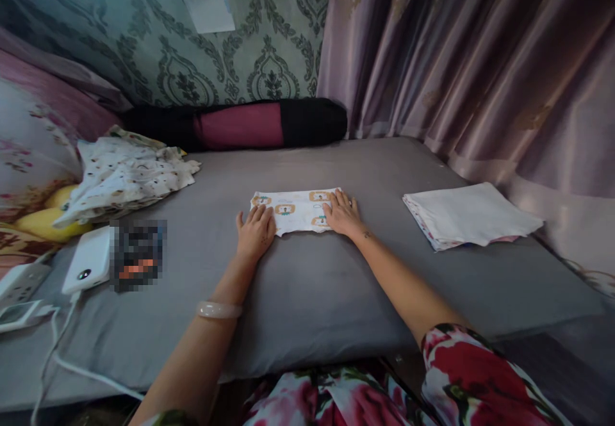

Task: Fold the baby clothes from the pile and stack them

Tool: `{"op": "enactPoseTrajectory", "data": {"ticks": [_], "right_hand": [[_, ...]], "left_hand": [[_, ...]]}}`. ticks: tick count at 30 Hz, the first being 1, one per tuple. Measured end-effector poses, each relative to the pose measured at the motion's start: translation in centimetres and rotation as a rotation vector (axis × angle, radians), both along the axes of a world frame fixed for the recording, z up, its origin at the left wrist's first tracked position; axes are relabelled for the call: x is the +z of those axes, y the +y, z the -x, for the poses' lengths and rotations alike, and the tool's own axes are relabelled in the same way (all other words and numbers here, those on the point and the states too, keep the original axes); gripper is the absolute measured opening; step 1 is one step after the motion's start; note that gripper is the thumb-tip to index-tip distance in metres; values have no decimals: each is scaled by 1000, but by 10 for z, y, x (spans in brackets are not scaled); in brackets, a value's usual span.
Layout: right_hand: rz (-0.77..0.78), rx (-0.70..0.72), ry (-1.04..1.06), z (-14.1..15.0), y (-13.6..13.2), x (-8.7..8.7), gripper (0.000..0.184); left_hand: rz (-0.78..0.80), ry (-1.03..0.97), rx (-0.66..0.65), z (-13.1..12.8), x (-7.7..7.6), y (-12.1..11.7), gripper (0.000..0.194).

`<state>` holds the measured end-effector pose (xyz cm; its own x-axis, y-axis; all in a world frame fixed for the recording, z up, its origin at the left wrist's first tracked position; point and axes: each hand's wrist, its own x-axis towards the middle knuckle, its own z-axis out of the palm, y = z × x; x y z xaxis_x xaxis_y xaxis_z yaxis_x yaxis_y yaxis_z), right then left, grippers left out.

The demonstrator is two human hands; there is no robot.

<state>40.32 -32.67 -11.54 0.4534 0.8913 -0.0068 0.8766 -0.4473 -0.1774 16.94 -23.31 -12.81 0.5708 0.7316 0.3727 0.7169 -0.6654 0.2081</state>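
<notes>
A white cloth (300, 211) with orange and teal cartoon prints lies flat on the grey sheet in front of me, folded into a small rectangle. My left hand (257, 229) rests on its left end with the fingers stretched forward. On the right end lies my right hand (342, 213), palm down and fingers spread. Both hands press on the cloth without gripping it. To the right sits a stack of folded cloths (473, 214), the top one plain white.
A crumpled spotted cloth (129, 173) lies at the left. Nearby are a white power bank (89, 261), a power strip (23, 283) and a white cable (91, 371). A black and maroon long bolster (240, 125) lies along the wall; curtains (461, 61) hang at the right.
</notes>
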Motion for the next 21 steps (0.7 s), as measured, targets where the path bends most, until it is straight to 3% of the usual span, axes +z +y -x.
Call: {"op": "enactPoseTrajectory", "data": {"ticks": [9,14,18,21], "right_hand": [[-33,-6,82,-3,2,-3,56],[-163,-43,498,-30,2,12,46],[-403,-264,794,-59,-6,28,35],[-416,-438,933,-73,-14,33,25]], "left_hand": [[9,-12,-7,1,-1,1,37],[14,-15,7,3,-3,4,38],[18,-45,15,5,-4,6,39],[30,-87,38,6,-5,8,38]]}}
